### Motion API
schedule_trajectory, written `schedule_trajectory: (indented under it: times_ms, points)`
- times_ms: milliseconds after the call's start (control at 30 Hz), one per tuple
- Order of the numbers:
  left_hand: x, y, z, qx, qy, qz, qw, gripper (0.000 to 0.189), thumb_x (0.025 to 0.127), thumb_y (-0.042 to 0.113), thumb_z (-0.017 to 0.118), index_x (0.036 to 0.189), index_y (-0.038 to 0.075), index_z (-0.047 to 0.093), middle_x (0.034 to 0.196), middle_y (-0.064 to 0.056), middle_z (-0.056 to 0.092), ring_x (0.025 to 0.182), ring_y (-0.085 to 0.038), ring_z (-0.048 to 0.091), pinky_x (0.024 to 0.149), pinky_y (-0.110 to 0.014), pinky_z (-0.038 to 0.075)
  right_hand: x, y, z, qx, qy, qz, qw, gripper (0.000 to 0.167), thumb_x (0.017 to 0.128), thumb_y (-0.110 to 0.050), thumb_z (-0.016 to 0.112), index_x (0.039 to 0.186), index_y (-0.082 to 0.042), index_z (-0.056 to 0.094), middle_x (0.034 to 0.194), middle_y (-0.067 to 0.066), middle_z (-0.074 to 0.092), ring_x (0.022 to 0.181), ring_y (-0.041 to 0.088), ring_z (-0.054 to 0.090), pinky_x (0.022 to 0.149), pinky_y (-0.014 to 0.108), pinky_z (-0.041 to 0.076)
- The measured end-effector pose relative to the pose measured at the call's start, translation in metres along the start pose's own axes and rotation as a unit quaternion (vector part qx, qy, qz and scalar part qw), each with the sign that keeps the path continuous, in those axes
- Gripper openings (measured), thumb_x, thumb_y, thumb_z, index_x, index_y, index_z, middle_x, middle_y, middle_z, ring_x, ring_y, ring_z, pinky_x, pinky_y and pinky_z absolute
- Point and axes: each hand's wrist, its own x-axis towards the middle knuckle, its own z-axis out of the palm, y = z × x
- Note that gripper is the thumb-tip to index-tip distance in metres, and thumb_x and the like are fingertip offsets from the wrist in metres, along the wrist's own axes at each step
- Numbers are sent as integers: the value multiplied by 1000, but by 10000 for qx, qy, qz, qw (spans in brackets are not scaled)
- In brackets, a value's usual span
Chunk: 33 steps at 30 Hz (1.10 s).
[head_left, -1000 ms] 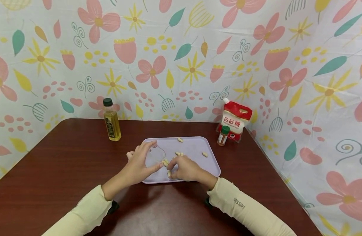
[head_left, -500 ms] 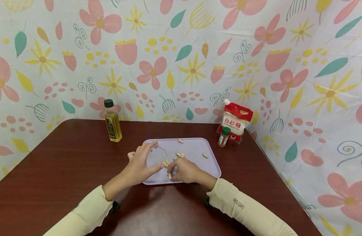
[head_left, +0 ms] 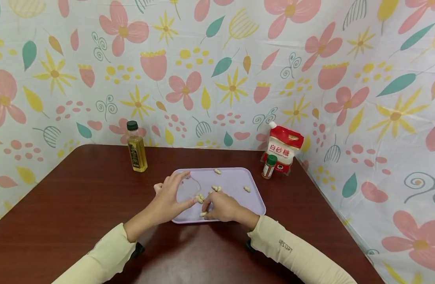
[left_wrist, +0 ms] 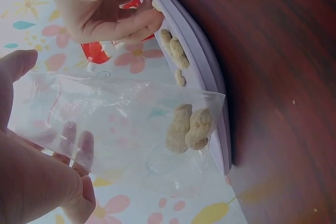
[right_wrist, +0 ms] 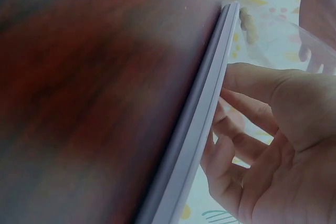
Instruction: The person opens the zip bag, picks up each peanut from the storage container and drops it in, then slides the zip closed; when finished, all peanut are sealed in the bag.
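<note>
My left hand [head_left: 166,198] holds a clear plastic bag [left_wrist: 118,124] by its mouth, thumb and fingers spread apart. Inside the bag, seen in the left wrist view, lie two unshelled peanuts [left_wrist: 181,128]. Over the front of a pale lilac tray [head_left: 235,175] is my right hand [head_left: 224,206], thumb and forefinger pinching a peanut [head_left: 203,214] close to the tray's near rim. The right wrist view hides that peanut behind the rim. More peanuts lie on the tray: a small group [head_left: 216,188] beyond the right hand, one at the right [head_left: 247,189] and one at the back [head_left: 217,171].
An oil bottle [head_left: 137,152] with a dark cap stands behind the tray on the left of the brown table [head_left: 79,197]. At the back right, a green-capped spice jar [head_left: 269,167] stands before a red and white sugar pouch [head_left: 282,148]. A flower-patterned curtain [head_left: 203,79] hangs behind.
The peanut at my right fingertips has turned from upright to lying nearly level. Both hands have stayed almost in place, and the head view has shifted slightly.
</note>
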Motion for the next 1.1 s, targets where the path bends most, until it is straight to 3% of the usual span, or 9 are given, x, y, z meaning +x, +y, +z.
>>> schedule_trajectory:
  times_ms: [167, 367, 667, 900, 1100]
  points:
    - [-1, -1, 0, 28, 10, -8, 10000, 76, 83, 30, 81, 145, 7, 43, 130, -10, 53, 117, -33, 49, 76, -47, 21, 1, 0, 0, 11, -74, -106, 9999, 10, 79, -16, 84, 79, -22, 76, 80, -14, 62, 70, 3, 55, 60, 28, 47]
    - [-4, -4, 0, 11, -30, -78, 10000, 76, 84, 33, 80, 145, 7, 43, 130, -9, 54, 118, -34, 49, 77, -48, 21, -3, -3, -4, 48, 84, -198, 9998, 7, 81, -18, 81, 84, -21, 76, 86, -13, 68, 78, 8, 62, 65, 28, 49]
    - [-2, -1, 1, 15, 43, 43, 10000, 76, 82, 29, 82, 144, 6, 44, 130, -8, 54, 116, -32, 49, 75, -47, 20, -20, -19, -31, 494, 987, -444, 9929, 5, 82, -13, 77, 85, -17, 77, 80, -11, 68, 58, 3, 56, 53, 25, 47]
    - [-2, 2, 4, -13, -81, -73, 9999, 75, 83, 30, 81, 144, 7, 43, 131, -9, 53, 115, -32, 50, 76, -46, 21, -27, -26, -46, 1109, 1625, -481, 9793, 8, 82, -8, 73, 88, -12, 76, 89, -3, 69, 60, 7, 58, 51, 25, 47]
    - [-1, 3, 5, 37, -69, 72, 9999, 75, 84, 30, 80, 145, 7, 42, 132, -10, 53, 118, -29, 50, 75, -46, 21, -26, -31, -53, 1283, 2037, -724, 9679, 8, 84, -7, 74, 90, -12, 76, 91, -1, 69, 61, 13, 59, 47, 25, 44]
